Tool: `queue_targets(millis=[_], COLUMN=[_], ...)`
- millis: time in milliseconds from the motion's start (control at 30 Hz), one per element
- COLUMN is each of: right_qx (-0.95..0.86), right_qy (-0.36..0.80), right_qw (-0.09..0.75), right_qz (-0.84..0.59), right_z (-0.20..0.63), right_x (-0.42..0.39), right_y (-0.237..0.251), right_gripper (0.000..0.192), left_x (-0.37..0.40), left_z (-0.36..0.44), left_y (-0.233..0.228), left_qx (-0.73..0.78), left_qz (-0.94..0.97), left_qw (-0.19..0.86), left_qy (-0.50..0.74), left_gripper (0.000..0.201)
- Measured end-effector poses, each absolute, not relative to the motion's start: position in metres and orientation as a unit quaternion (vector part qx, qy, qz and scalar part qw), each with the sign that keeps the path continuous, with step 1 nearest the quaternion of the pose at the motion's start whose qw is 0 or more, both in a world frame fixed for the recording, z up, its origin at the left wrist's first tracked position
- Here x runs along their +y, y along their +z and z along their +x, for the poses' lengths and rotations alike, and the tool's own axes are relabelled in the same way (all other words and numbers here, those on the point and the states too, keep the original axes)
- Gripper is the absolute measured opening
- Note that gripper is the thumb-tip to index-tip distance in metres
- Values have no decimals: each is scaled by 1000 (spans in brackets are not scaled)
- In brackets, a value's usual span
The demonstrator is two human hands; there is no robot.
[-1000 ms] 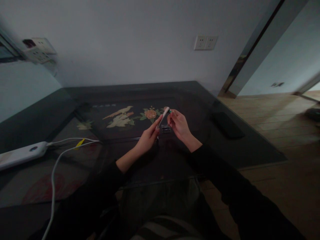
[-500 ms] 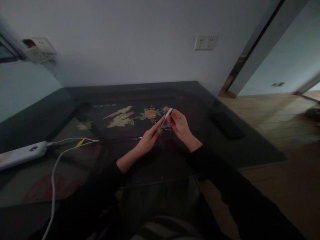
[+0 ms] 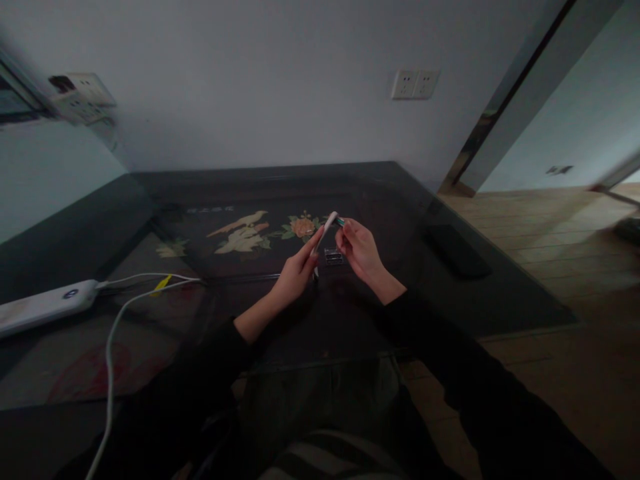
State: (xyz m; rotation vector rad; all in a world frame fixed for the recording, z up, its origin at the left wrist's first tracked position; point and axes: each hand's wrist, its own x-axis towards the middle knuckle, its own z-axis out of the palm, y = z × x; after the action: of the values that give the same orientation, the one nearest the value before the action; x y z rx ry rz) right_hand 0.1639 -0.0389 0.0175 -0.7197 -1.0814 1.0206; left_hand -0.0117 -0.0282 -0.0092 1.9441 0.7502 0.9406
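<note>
Stick: white stick [image 3: 325, 234] slants up-right above the clear case [image 3: 333, 256].
Left hand [image 3: 296, 275]: pinches its lower end.
Right hand [image 3: 361, 249]: fingers closed on its teal tip [image 3: 340, 221].

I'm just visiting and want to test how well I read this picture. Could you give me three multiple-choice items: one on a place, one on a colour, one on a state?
1. Where does the power strip lie?
A. on the table's left side
B. on the floor
C. beside the dark flat object

2. What colour is the slim stick in the hands?
A. red
B. white
C. black

3. How is the stick held?
A. lying on the table
B. by the left hand alone
C. between both hands, right hand at its tip

Answers: 1 A, it sits at the table's left edge; 2 B, it shows pale white; 3 C, fingers of both hands meet it.
</note>
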Motion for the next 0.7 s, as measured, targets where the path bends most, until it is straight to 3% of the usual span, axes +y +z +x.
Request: queue_targets(millis=[700], right_qx=[-464], right_qy=[459], right_qw=[681], right_qz=[-332], right_z=[165], right_x=[-38], right_y=[16], right_gripper=[50], left_x=[-40], left_z=[-7], left_y=[-2], left_qx=[235], left_qz=[759], left_qw=[512], left_qy=[327], left_gripper=[62])
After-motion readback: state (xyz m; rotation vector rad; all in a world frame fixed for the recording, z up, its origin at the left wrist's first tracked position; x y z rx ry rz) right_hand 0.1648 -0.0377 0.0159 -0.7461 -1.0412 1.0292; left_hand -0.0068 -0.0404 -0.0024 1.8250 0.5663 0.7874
